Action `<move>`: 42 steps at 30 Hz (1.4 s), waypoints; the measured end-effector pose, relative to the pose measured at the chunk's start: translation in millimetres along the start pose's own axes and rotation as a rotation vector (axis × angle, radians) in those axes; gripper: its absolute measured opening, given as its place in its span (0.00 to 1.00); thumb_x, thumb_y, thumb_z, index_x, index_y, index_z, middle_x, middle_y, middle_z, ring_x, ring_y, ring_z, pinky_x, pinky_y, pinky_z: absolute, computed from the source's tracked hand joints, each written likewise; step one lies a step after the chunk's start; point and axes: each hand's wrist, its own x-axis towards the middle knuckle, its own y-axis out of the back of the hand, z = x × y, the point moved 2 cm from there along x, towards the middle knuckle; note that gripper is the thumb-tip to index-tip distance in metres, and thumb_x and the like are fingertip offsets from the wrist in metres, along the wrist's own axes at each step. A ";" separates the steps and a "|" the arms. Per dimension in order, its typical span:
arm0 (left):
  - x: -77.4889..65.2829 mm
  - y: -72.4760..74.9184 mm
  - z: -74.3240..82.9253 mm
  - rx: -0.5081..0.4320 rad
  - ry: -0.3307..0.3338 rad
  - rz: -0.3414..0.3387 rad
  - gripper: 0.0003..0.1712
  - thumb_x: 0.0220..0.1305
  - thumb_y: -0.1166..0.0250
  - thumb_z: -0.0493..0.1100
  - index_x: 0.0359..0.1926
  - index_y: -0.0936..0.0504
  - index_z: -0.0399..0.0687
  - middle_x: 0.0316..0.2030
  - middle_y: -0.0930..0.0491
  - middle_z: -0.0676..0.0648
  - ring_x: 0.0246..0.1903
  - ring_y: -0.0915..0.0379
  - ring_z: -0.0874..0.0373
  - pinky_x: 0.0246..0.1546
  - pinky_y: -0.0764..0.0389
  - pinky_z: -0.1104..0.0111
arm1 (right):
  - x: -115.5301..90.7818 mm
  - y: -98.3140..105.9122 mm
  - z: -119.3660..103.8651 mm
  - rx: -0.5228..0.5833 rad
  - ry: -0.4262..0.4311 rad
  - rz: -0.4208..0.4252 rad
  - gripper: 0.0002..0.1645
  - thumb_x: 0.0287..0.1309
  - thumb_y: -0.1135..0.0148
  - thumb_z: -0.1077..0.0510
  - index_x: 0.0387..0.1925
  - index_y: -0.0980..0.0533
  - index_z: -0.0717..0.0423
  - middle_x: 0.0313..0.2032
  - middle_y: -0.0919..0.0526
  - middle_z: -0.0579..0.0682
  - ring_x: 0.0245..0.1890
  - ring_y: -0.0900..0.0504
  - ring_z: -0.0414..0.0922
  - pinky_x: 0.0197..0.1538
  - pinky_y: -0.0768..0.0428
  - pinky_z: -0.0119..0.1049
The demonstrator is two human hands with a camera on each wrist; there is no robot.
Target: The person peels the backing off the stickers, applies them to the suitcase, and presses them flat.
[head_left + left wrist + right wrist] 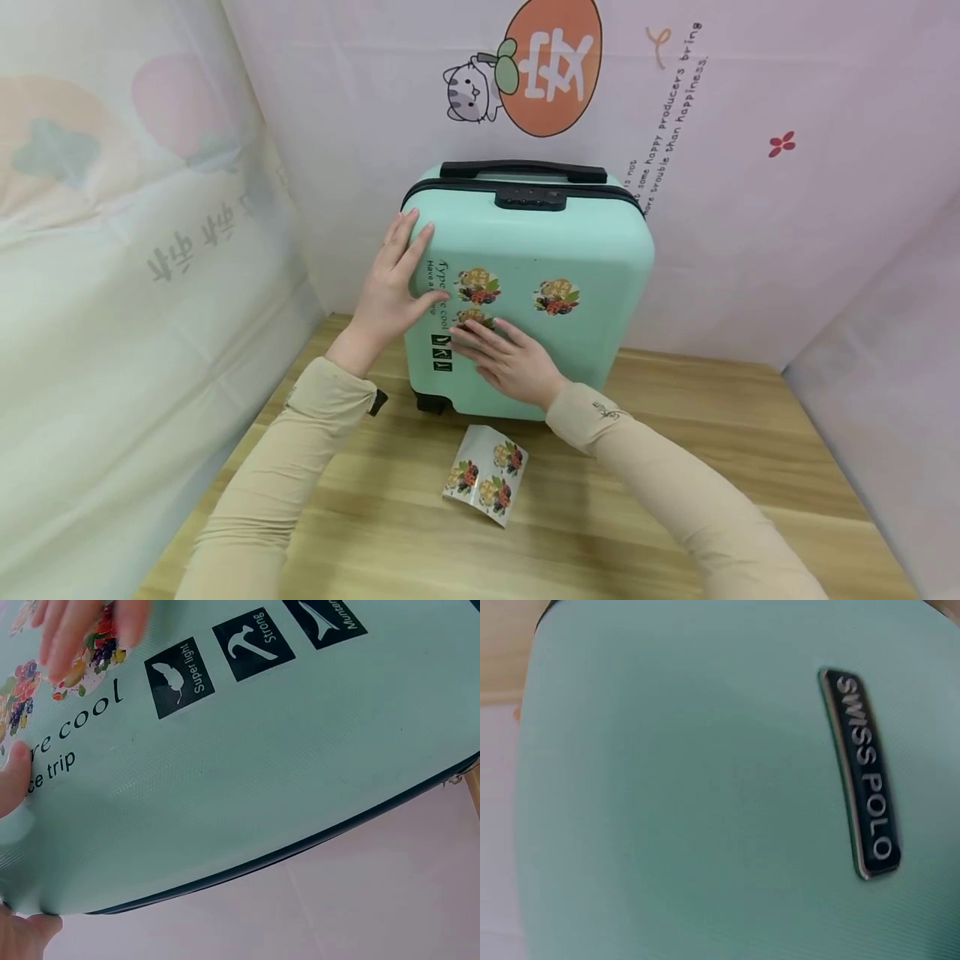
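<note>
A mint-green suitcase (517, 242) stands upright on the wooden floor or tabletop. My left hand (390, 292) rests along its left edge near the upper corner, thumb on the front face, fingers extended. My right hand (517, 367) presses straight fingertips on a fruit sticker (474, 317), partly hidden beneath them. Above that sits another fruit sticker (478, 286), and a third fruit sticker (557, 297) is farther right. In the left wrist view, the right fingers (64, 637) touch the sticker beside the printed lettering (90, 716). The right wrist view shows only the case and its nameplate (861, 772).
A creased sticker sheet (476, 443) with several fruit stickers lies on the wood surface (600, 533) in front of the suitcase. The case has a black top handle (522, 169) and a combination lock (530, 198). Printed cloth walls (360, 125) stand behind and on both sides.
</note>
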 end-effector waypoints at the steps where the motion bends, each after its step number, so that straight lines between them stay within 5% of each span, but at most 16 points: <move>1: 0.8 0.2 0.3 -0.001 0.001 -0.003 0.51 0.42 0.23 0.39 0.67 0.38 0.33 0.69 0.45 0.32 0.70 0.54 0.34 0.71 0.48 0.53 | 1.6 -0.4 0.7 -0.010 0.015 -0.008 0.39 0.65 0.56 0.34 0.73 0.53 0.34 0.72 0.79 0.47 0.72 0.78 0.46 0.75 0.58 0.41; 13: -1.7 2.9 1.0 0.002 -0.010 -0.018 0.50 0.43 0.23 0.40 0.66 0.39 0.32 0.69 0.46 0.31 0.70 0.55 0.35 0.71 0.48 0.52 | 9.1 -1.0 10.2 -0.094 0.043 -0.063 0.37 0.69 0.65 0.34 0.73 0.61 0.31 0.71 0.82 0.45 0.71 0.82 0.46 0.75 0.64 0.43; 29: -1.2 -0.8 1.2 -0.007 -0.019 0.004 0.51 0.44 0.24 0.40 0.67 0.40 0.33 0.69 0.47 0.31 0.70 0.56 0.35 0.72 0.52 0.54 | -6.2 1.1 43.9 -0.045 -0.072 0.038 0.54 0.63 0.57 0.30 0.73 0.70 0.52 0.72 0.80 0.48 0.72 0.78 0.43 0.74 0.58 0.39; 36: -4.2 -0.1 3.0 -0.006 -0.005 0.014 0.52 0.42 0.23 0.39 0.67 0.40 0.36 0.69 0.46 0.32 0.70 0.55 0.35 0.72 0.52 0.53 | -12.1 -1.7 23.1 0.084 -0.009 0.040 0.56 0.62 0.53 0.32 0.72 0.73 0.53 0.71 0.81 0.47 0.72 0.79 0.43 0.75 0.62 0.39; 42: -4.3 -2.1 5.9 0.000 -0.007 0.017 0.52 0.42 0.22 0.39 0.67 0.40 0.35 0.69 0.46 0.32 0.70 0.54 0.34 0.71 0.51 0.53 | -13.6 -2.9 0.4 0.062 0.066 0.018 0.55 0.64 0.55 0.32 0.72 0.72 0.55 0.70 0.81 0.50 0.71 0.79 0.45 0.75 0.60 0.39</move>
